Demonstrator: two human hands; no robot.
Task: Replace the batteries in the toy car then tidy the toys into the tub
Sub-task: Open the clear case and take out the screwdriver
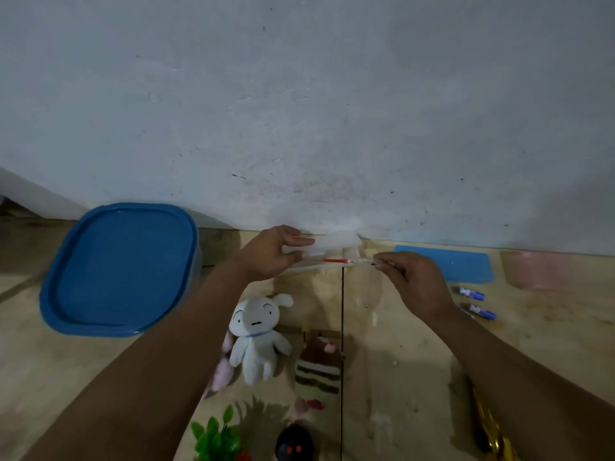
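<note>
1. Nearest the camera, a black rounded toy with red spots (294, 447) and green plastic leaves (216, 437) lie on the pale wooden floor (399, 377); leave them until the batteries are in.
2. Next out, the white plush dog with a blue collar (256, 337) and the brown layered cake plush (319, 367) also wait for tidying.
3. At right, two blue-and-white cylinder batteries (474, 302) lie loose within reach.
4. The right hand (416, 287) pinches a slim screwdriver with a red-and-clear handle (346, 261) at its end, held level.
5. The left hand (276, 252) is closed on the white plastic toy car (332, 244), against the wall. I judge this is the unscrewing step: brace the car firmly and seat the tip squarely before turning.
6. The clear tub with a blue lid (123, 267) sits at left, lid still on.
</note>
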